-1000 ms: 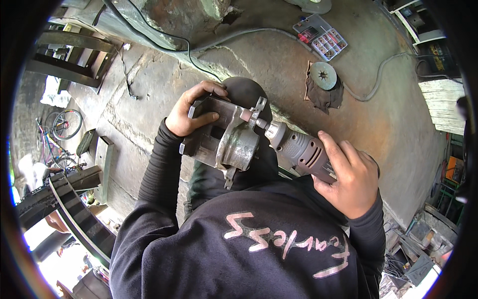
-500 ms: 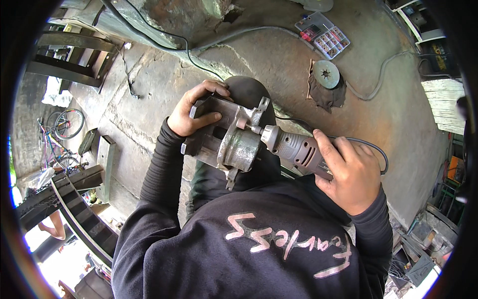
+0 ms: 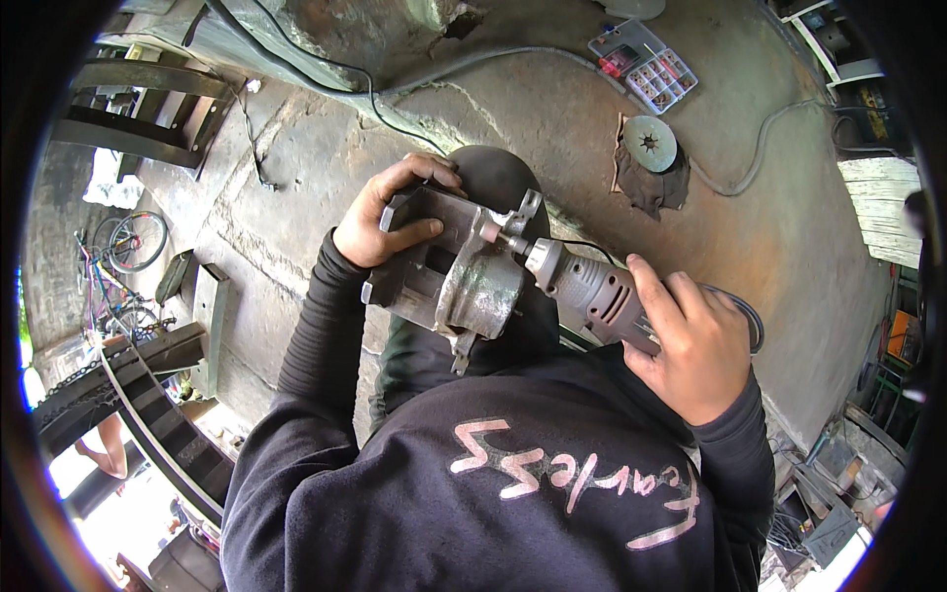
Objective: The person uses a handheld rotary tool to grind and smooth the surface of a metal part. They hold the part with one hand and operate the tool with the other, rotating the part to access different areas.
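A grey metal casting (image 3: 481, 291), shaped like a brake caliper with a round housing and flat slotted arms, rests over my knee. My left hand (image 3: 395, 217) grips its far left end, thumb on the flat face and fingers round the edge. In my right hand (image 3: 691, 345) is a grey rotary tool (image 3: 589, 288), held by its body and pointing left. A small pinkish grinding bit (image 3: 490, 232) on its shaft meets the casting near the upper lug; whether it touches the metal is hard to tell.
On the concrete floor ahead lie an open plastic case (image 3: 659, 79) of small bits and a round disc (image 3: 650, 144) on a dark cloth (image 3: 651, 187). Cables (image 3: 473, 61) cross the floor. A bicycle (image 3: 123, 259) and curved metal frames (image 3: 158, 424) stand at left.
The rotary tool's nose and bit have shifted slightly up and along the casting's edge. My left hand keeps its hold, and the casting has moved barely to the right.
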The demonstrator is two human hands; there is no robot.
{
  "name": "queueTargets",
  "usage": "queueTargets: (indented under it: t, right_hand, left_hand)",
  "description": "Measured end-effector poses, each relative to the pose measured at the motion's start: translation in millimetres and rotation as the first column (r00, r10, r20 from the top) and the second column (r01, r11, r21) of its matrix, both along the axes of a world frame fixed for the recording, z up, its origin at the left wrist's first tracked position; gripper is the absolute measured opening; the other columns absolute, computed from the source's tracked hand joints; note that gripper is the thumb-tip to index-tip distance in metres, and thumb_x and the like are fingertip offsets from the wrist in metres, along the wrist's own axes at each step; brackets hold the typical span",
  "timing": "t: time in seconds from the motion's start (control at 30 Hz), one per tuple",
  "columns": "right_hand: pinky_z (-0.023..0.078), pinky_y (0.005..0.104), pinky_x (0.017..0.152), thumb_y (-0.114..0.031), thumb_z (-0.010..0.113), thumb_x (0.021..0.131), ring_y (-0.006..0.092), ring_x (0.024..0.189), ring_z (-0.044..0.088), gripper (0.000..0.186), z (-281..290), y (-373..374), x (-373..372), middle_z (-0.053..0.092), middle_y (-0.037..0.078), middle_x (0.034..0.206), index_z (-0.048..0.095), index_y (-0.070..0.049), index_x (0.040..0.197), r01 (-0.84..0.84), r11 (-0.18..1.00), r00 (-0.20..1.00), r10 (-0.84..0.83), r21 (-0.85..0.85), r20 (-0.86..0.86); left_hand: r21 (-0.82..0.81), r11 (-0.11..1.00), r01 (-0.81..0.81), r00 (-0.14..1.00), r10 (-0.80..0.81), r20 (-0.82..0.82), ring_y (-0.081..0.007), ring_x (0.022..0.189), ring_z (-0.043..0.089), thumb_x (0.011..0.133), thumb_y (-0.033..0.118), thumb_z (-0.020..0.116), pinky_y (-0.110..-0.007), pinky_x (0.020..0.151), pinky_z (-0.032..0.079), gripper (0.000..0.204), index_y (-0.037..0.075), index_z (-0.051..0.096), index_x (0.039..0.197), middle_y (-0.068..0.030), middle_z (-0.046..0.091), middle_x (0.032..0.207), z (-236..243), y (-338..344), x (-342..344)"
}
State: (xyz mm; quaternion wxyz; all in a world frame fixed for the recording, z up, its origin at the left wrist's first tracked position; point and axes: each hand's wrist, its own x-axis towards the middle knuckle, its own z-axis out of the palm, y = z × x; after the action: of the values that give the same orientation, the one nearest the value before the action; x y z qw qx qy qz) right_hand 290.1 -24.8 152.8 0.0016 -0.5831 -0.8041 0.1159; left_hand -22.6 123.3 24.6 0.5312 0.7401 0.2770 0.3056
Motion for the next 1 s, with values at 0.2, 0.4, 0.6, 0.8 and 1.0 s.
queueTargets:
  t: [0.2, 0.4, 0.6, 0.8, 1.0]
  right_hand:
    - [0.048, 0.0399, 0.068, -0.022, 0.084, 0.063, 0.0277, 0.079, 0.064, 0.083, 4, -5, -5, 0.059, 0.009, 0.091, 0.052, -0.01, 0.139, -0.011, 1.0, 0.999, 0.011, -0.015, -0.031]
    - [0.049, 0.0396, 0.07, -0.022, 0.085, 0.062, 0.028, 0.078, 0.063, 0.084, -3, -3, -9, 0.058, 0.008, 0.091, 0.052, -0.009, 0.139, 0.058, 0.998, 0.998, -0.057, -0.031, 0.03]
    - [0.05, 0.0412, 0.066, -0.016, 0.082, 0.059, 0.0316, 0.072, 0.062, 0.081, 7, -3, -9, 0.058, 0.009, 0.089, 0.056, -0.011, 0.135, -0.013, 0.999, 0.999, 0.014, 0.03, -0.031]
    - [0.05, 0.0407, 0.067, -0.015, 0.082, 0.056, 0.0309, 0.074, 0.062, 0.082, 7, 6, -6, 0.057, 0.009, 0.088, 0.056, -0.009, 0.134, -0.04, 0.999, 0.999, 0.039, 0.036, 0.013]
    - [0.049, 0.0408, 0.07, -0.019, 0.083, 0.061, 0.0284, 0.079, 0.063, 0.081, 10, 13, -3, 0.058, 0.009, 0.09, 0.054, -0.009, 0.136, -0.055, 0.998, 0.996, 0.054, 0.014, 0.075]
  left_hand:
    - [0.018, 1.0, 0.011, 1.0, -0.012, 0.016, -0.0248, 0.117, 0.058, 0.073, -0.002, 0.072, -0.037, 0.105, 0.041, 0.043, 0.004, 0.063, 0.115, -0.0101, 0.063, 0.117, 2, 1, 0]
    - [0.003, 1.0, -0.002, 1.0, 0.002, -0.004, -0.0243, 0.116, 0.058, 0.074, -0.002, 0.072, -0.037, 0.105, 0.042, 0.042, 0.004, 0.063, 0.114, -0.0096, 0.063, 0.117, 0, -2, -1]
    - [0.047, 0.999, 0.018, 1.0, -0.019, 0.016, -0.0244, 0.116, 0.058, 0.074, -0.003, 0.072, -0.036, 0.104, 0.042, 0.043, 0.004, 0.062, 0.116, -0.0097, 0.063, 0.118, 1, 1, -1]
    - [0.017, 1.0, 0.011, 1.0, -0.012, 0.012, -0.0254, 0.117, 0.058, 0.074, -0.002, 0.073, -0.038, 0.105, 0.042, 0.044, 0.004, 0.062, 0.116, -0.0106, 0.063, 0.117, -1, -1, -1]
    - [0.017, 1.0, 0.021, 1.0, -0.021, 0.019, -0.026, 0.117, 0.058, 0.074, -0.002, 0.073, -0.038, 0.105, 0.042, 0.043, 0.004, 0.063, 0.115, -0.0113, 0.062, 0.118, 0, 1, 1]
